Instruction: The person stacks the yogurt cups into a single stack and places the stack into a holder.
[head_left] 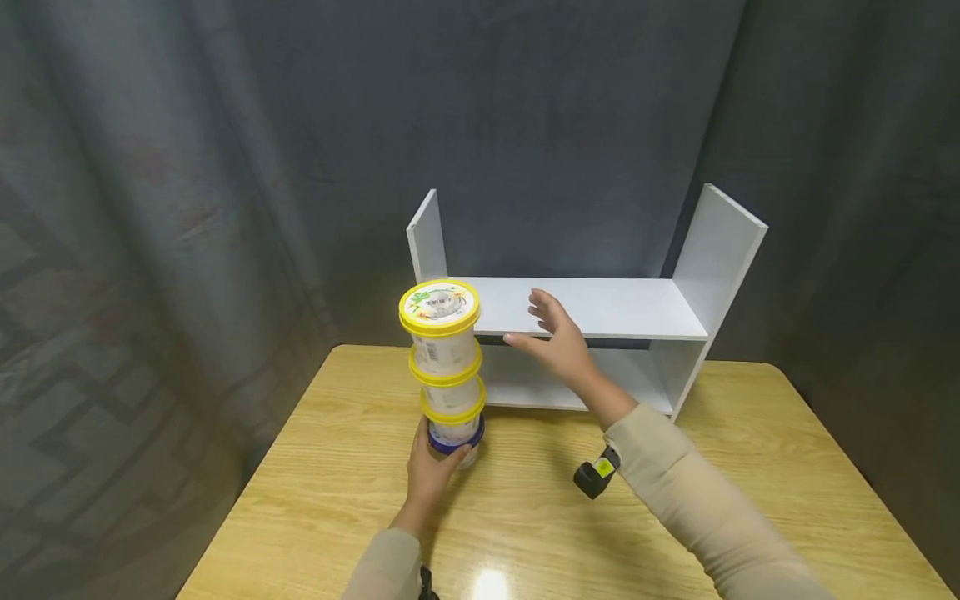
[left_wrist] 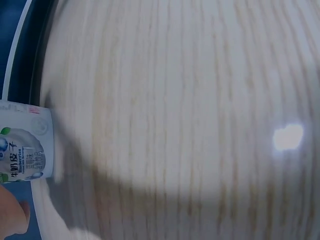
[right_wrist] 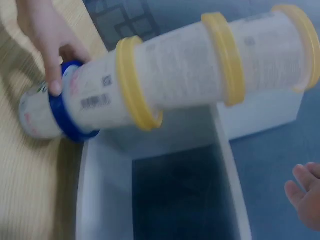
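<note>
Near the left end of the shelf stands a column of lidded white tubs. The bottom tub [right_wrist: 37,115] has a dark blue lid [right_wrist: 67,117]; three tubs with yellow lids are piled on it, the top tub [head_left: 441,308] bearing a printed lid. My left hand [head_left: 429,477] grips the column low down at the blue lid, thumb on the near side and fingers around the left. In the left wrist view, the label of the bottom tub [left_wrist: 25,145] shows beside my thumb. My right hand [head_left: 562,343] hangs in the air right of the column, fingers apart and holding nothing.
A white two-tier shelf [head_left: 592,304] with upright side panels stands at the back of the wooden table [head_left: 525,517], just behind the tubs. Dark grey curtains [head_left: 480,125] hang behind and at both sides.
</note>
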